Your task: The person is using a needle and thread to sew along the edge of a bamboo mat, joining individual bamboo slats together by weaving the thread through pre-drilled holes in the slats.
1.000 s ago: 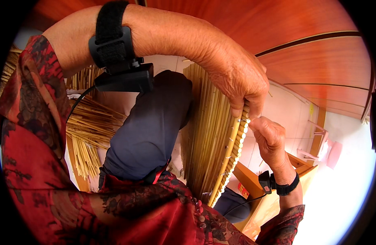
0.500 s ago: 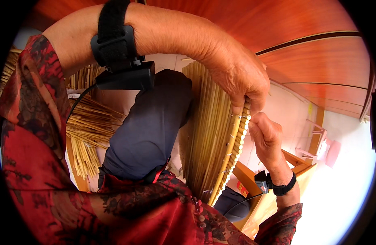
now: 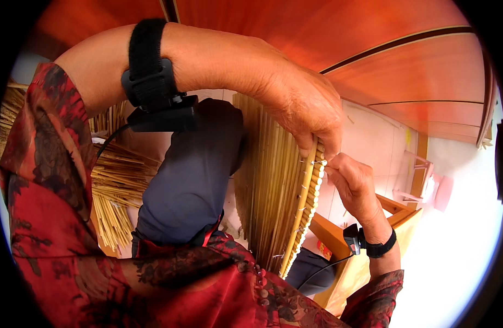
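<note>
Fingers and thumb of the left hand [image 3: 309, 106] are pinching firmly over the upper end of the stalk panel [image 3: 270, 175], a close-laid sheet of yellow stalks that is standing steeply at the centre of the frame. Just below and to the right, the right hand [image 3: 352, 177] is bending its fingertips in against the row of cut ends [image 3: 309, 218]; whether that grip is closing on a thread or a stalk is too small to tell. A pale edge stalk [image 3: 294, 229] is running beside the cut ends, and small white ties are crossing it at several spots from near the hands down to its lower end. By that look, most of this edge is already being held fast, and the part under the left fingers is hiding its state. Left of the panel, a dark-trousered leg [image 3: 186, 175] is reaching up the frame, and beyond it, at centre left, loose stalks [image 3: 120, 172] are lying in unjoined heaps. A wooden frame [image 3: 330, 235] is standing at lower right, a pink chair [image 3: 442, 191] is showing at the right, and reddish wooden panels [image 3: 415, 60] are filling the top.
</note>
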Demonstrator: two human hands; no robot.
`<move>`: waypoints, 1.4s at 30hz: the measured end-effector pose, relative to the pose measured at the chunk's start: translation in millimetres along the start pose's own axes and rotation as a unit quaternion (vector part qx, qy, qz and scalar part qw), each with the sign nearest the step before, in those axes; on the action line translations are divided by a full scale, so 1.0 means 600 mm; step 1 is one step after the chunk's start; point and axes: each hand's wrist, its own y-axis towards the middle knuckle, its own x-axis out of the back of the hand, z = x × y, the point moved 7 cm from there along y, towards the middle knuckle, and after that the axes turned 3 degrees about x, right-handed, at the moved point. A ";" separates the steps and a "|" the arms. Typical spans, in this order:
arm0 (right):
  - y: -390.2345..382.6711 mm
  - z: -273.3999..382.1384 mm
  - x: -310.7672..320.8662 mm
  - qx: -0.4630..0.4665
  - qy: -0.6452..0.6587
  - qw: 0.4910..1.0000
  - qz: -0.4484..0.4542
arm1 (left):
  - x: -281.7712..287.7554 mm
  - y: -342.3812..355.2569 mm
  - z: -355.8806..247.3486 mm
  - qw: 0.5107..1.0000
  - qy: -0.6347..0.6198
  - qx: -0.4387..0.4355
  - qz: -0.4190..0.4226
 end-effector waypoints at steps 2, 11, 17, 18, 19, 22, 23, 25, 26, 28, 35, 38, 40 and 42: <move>-0.005 -0.012 -0.005 -0.082 0.054 0.995 0.005 | 0.002 -0.001 -0.003 1.000 0.008 -0.008 -0.017; 0.001 0.002 -0.014 -0.050 0.051 0.997 -0.025 | -0.003 -0.020 -0.016 0.992 0.043 -0.059 -0.098; 0.002 0.001 -0.025 -0.074 0.075 0.994 -0.036 | -0.004 -0.021 -0.010 0.994 0.042 -0.043 -0.091; 0.002 0.004 -0.024 -0.080 0.075 0.993 -0.038 | -0.004 -0.019 -0.006 0.994 0.039 -0.049 -0.090; 0.006 0.008 -0.023 -0.129 0.106 0.985 -0.033 | 0.002 -0.028 -0.013 0.994 0.043 -0.032 -0.092; 0.005 0.002 -0.030 -0.200 0.155 0.967 -0.027 | 0.003 -0.039 -0.023 0.992 0.043 -0.031 -0.112; 0.003 -0.003 -0.034 -0.217 0.176 0.960 -0.027 | 0.005 -0.040 -0.024 0.990 0.041 -0.042 -0.129; 0.007 -0.002 -0.034 -0.188 0.168 0.967 -0.040 | 0.005 -0.037 -0.017 0.991 0.027 -0.039 -0.124; 0.011 0.004 -0.035 -0.154 0.164 0.973 -0.051 | 0.005 -0.038 -0.018 0.992 0.015 -0.029 -0.118; 0.012 0.002 -0.042 -0.146 0.159 0.975 -0.057 | 0.002 -0.041 -0.017 0.991 0.036 -0.041 -0.126; 0.031 0.026 -0.059 -0.154 0.178 0.966 -0.108 | 0.013 -0.060 -0.031 0.983 0.006 -0.070 -0.170; 0.036 0.025 -0.059 -0.166 0.150 0.964 -0.145 | 0.018 -0.062 -0.031 0.985 0.003 -0.056 -0.166; 0.036 0.018 -0.057 -0.168 0.144 0.963 -0.153 | 0.021 -0.065 -0.022 0.986 -0.013 -0.045 -0.163; 0.041 0.011 -0.041 -0.150 0.148 0.963 -0.170 | 0.023 -0.061 -0.015 0.987 -0.020 -0.040 -0.151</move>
